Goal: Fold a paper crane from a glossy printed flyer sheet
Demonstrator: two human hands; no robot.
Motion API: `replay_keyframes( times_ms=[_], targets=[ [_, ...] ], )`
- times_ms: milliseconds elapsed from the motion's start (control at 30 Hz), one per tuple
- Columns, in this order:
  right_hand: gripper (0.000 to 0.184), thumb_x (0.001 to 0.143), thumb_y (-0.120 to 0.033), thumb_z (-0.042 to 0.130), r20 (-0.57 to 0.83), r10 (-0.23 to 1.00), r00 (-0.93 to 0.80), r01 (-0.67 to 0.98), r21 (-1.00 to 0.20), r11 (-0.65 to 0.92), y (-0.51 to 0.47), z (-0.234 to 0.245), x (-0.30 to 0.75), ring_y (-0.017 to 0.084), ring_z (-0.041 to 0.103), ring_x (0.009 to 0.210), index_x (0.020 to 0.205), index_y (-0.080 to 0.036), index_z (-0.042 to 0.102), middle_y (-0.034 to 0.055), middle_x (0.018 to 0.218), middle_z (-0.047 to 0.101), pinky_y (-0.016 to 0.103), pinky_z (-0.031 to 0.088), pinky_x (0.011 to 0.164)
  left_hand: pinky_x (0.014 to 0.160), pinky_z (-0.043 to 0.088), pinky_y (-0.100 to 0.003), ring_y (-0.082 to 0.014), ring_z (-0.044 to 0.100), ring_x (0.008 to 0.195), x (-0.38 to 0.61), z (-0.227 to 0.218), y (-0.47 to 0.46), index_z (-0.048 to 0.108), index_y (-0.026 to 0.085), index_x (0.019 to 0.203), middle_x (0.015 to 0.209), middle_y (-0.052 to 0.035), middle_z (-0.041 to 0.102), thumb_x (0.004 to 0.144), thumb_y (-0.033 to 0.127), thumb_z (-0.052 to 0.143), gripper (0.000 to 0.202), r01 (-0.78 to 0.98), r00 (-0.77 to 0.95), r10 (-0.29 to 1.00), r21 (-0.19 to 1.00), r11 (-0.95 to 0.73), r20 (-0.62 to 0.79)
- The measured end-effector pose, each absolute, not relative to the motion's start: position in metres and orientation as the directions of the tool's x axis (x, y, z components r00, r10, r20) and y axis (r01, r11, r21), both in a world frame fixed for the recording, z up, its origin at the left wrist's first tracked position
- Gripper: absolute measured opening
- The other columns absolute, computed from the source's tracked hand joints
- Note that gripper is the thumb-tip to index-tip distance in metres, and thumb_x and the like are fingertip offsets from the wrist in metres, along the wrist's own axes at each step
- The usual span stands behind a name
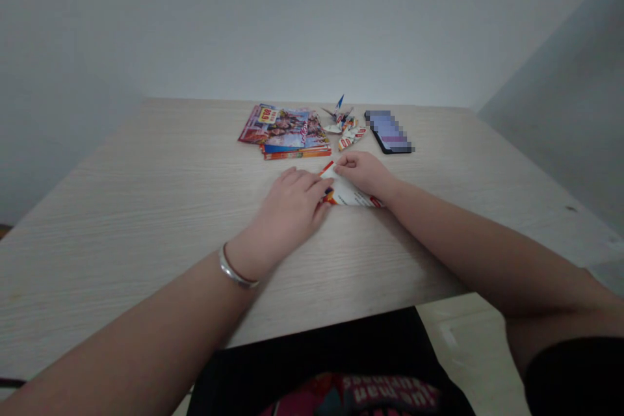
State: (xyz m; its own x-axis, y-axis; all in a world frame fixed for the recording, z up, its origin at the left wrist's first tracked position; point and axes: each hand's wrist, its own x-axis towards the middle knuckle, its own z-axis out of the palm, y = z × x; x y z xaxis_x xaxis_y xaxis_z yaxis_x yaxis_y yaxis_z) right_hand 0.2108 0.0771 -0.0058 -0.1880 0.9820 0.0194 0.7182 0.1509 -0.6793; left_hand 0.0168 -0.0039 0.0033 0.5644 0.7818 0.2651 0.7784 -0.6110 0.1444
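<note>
A printed sheet of paper [347,191], white with red and orange parts, lies on the table folded into a triangle-like shape. My left hand [292,208], with a silver bangle at its wrist, grips the paper's left corner between thumb and fingers and covers that corner. At the upper edge, my right hand [366,173] pinches the paper with curled fingers. Just beyond the hands are several folded paper pieces [351,135], one with pointed tips standing up.
The pale wood-grain table [146,208] runs back to a wall. A stack of colourful printed leaflets [287,127] lies at the back, left of the folded pieces. To their right is a phone [390,132] with a blurred screen.
</note>
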Motion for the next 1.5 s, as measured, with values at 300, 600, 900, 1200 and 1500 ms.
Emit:
replay_keyframes(
  times_ms=[300,600,900,1200,1500],
  targets=[
    [0.013,0.088,-0.021,0.067,0.029,0.980,-0.197,0.684,-0.712,0.159,0.096,-0.007,0.207,0.017,0.068,0.080,0.076,-0.018,0.070,0.0030,0.083,0.076,0.030,0.050,0.079,0.127,0.026,-0.058,-0.0377,0.037,0.153,0.012,-0.011,-0.007,0.037,0.007,0.160,0.164,-0.0219,0.043,0.105,0.053,0.046,0.072,0.705,0.695,0.713,0.109,-0.701,0.091],
    [0.013,0.088,-0.021,0.065,0.047,0.979,-0.197,0.644,-0.747,0.165,0.092,-0.008,0.208,0.017,0.066,0.079,0.076,-0.019,0.064,0.0016,0.080,0.073,0.029,0.049,0.077,0.127,0.019,-0.064,-0.0371,0.031,0.157,0.010,-0.009,-0.006,0.030,0.011,0.164,0.168,-0.0211,0.037,0.103,0.058,0.046,0.078,0.732,0.670,0.742,0.149,-0.664,0.013],
    [0.012,0.088,-0.019,0.065,0.041,0.978,-0.204,0.606,-0.779,0.159,0.097,-0.014,0.210,0.016,0.065,0.077,0.076,-0.019,0.064,0.0008,0.078,0.071,0.029,0.048,0.075,0.128,0.013,-0.065,-0.0369,0.021,0.161,0.010,-0.009,-0.004,0.031,0.012,0.163,0.171,-0.0231,0.028,0.105,0.062,0.037,0.077,0.722,0.688,0.724,0.152,-0.674,-0.059],
    [0.008,0.084,-0.020,0.070,0.060,0.971,-0.233,0.701,-0.682,0.210,0.102,-0.009,0.210,0.018,0.064,0.080,0.077,-0.019,0.072,0.0021,0.082,0.074,0.032,0.047,0.078,0.128,0.012,-0.065,-0.0364,0.019,0.162,0.010,-0.008,-0.003,0.039,0.015,0.160,0.172,-0.0217,0.025,0.105,0.057,0.038,0.069,0.728,0.682,0.727,0.174,-0.663,-0.083],
    [0.025,0.069,-0.020,0.082,0.126,0.945,-0.302,0.715,-0.626,0.312,0.096,-0.002,0.228,0.014,0.055,0.069,0.086,-0.020,0.064,-0.0022,0.078,0.064,0.029,0.041,0.066,0.130,0.014,-0.058,-0.0359,0.017,0.162,0.010,-0.001,-0.002,0.040,0.017,0.160,0.172,-0.0181,0.028,0.105,0.050,0.042,0.064,0.741,0.669,0.733,0.170,-0.649,-0.120]
  ],
)
